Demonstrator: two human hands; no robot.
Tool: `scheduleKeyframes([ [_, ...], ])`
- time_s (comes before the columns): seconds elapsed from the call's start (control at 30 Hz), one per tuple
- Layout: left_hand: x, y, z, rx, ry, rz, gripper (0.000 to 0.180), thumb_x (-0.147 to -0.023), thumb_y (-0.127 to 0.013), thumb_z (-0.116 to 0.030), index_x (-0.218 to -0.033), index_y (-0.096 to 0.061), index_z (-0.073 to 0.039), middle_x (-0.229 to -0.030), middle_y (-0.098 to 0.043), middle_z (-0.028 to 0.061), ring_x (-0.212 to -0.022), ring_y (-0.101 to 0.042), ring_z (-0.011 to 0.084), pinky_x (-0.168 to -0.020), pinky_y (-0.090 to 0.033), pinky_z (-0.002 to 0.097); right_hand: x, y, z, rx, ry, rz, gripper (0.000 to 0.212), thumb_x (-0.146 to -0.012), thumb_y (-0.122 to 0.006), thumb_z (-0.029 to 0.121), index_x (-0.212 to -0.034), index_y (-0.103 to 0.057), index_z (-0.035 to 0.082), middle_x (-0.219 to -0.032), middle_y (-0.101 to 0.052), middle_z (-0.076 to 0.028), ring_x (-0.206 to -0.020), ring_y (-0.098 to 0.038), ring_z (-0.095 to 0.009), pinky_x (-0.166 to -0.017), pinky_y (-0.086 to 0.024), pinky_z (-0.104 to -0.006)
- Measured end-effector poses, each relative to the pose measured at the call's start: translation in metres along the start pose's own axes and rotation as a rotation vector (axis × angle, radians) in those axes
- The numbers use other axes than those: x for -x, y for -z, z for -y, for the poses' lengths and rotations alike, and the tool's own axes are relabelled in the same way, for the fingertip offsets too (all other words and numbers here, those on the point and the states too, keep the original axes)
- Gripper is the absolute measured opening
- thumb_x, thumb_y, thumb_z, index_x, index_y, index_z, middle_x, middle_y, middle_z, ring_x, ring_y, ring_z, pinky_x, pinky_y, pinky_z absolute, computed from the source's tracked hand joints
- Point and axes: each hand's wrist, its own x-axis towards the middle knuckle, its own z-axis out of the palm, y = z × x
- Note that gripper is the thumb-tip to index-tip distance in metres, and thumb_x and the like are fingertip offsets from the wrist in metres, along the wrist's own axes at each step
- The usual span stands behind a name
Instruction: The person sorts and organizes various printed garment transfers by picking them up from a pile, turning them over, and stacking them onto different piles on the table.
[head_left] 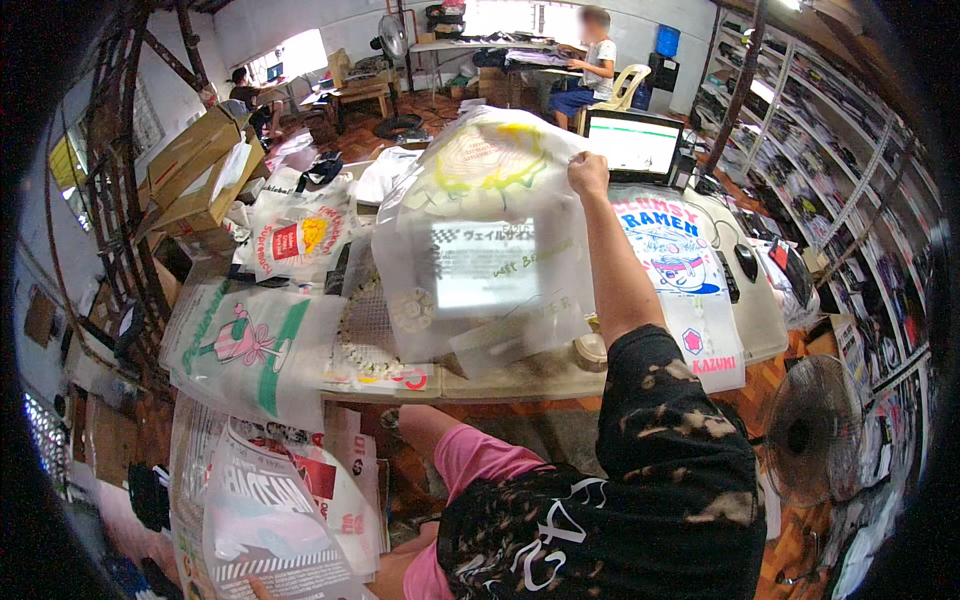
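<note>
My right hand (588, 172) is closed on the upper right edge of a large translucent film sheet (470, 190), raised above the table and slightly blurred. It carries a yellow-green design, and a bright white rectangle with dark print shows through it. At the lower left, a finger of my left hand (258, 588) presses the near edge of a printed film sheet (270, 520); the rest of that hand is out of sight. More printed sheets (345, 470) lie beneath that one. A sheet with a green and pink design (240, 345) hangs over the table's left edge.
Right of the raised film are a ramen-bowl print (683, 262), a monitor (632, 145) and a black mouse (746, 262). A floor fan (808, 430) stands near my right side. Cardboard boxes (195, 185) are at the left, loaded shelves (810, 130) at the right. A person (598, 65) works farther back.
</note>
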Motion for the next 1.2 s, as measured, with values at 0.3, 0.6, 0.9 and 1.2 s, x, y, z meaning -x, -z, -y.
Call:
scheduleKeyframes([
  [0.3,-0.021,0.001,0.017,-0.375,0.244,-0.006,0.088,-0.067,-0.065,-0.064,-0.119,-0.049,0.004,-0.105,-0.057,0.0251,-0.090,-0.054,0.0379,-0.083,-0.043,0.0450,-0.015,0.033,0.102,-0.022,0.299,-0.167,0.017,-0.071,-0.054,0.011,-0.084,-0.062,0.005,-0.094,-0.057,-0.018,-0.094,-0.056,-0.036,-0.081,-0.045,-0.0422],
  [0.6,-0.002,0.001,-0.005,-0.255,0.201,-0.023,0.079,-0.070,-0.063,-0.060,-0.124,-0.048,-0.005,-0.115,-0.055,0.0204,-0.100,-0.052,0.0358,-0.087,-0.041,0.0433,0.052,0.028,0.296,-0.196,0.708,-0.117,0.021,-0.072,-0.053,0.004,-0.092,-0.061,0.004,-0.098,-0.062,-0.015,-0.089,-0.062,-0.032,-0.076,-0.051,-0.0397],
  [0.9,0.005,0.006,-0.011,-0.032,0.081,0.000,0.067,-0.076,-0.063,-0.044,-0.126,-0.046,-0.002,-0.119,-0.053,0.0181,-0.103,-0.051,0.0311,-0.089,-0.041,0.0403,0.119,0.019,0.411,-0.455,0.824,-0.096,0.014,-0.068,-0.058,0.005,-0.080,-0.064,0.001,-0.087,-0.064,-0.019,-0.082,-0.063,-0.036,-0.072,-0.052,-0.0422],
  [1.2,0.011,0.065,0.006,0.259,0.199,-0.152,0.056,-0.083,-0.064,-0.028,-0.127,-0.045,0.000,-0.123,-0.051,0.0157,-0.106,-0.051,0.0263,-0.091,-0.042,0.0374,0.079,-0.049,0.394,-0.634,0.807,0.175,0.023,-0.077,-0.055,0.009,-0.099,-0.061,0.010,-0.082,-0.064,-0.013,-0.074,-0.062,-0.027,-0.065,-0.050,-0.0382],
])
